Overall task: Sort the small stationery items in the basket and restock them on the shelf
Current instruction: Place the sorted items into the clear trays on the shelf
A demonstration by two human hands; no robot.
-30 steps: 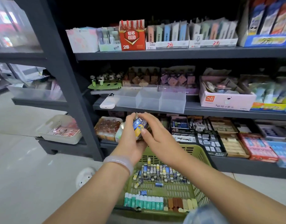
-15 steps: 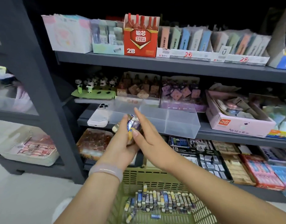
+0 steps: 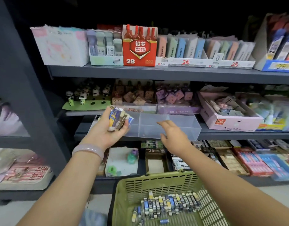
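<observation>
My left hand grips a bunch of small wrapped erasers just in front of the left end of a clear plastic divided bin on the middle shelf. My right hand hovers with relaxed fingers, holding nothing, in front of the bin's middle. A green plastic basket sits below, with a row of several more small erasers lying in it.
A white phone lies on the middle shelf left of the bin. A pink carton stands to the bin's right. Boxes of lead refills and erasers fill the top shelf. Trays of stationery line the lower shelf.
My hands have come apart: the right hand let go of the eraser bunch and moved right, the left lifted the bunch to the bin. The view rose toward the shelves.
</observation>
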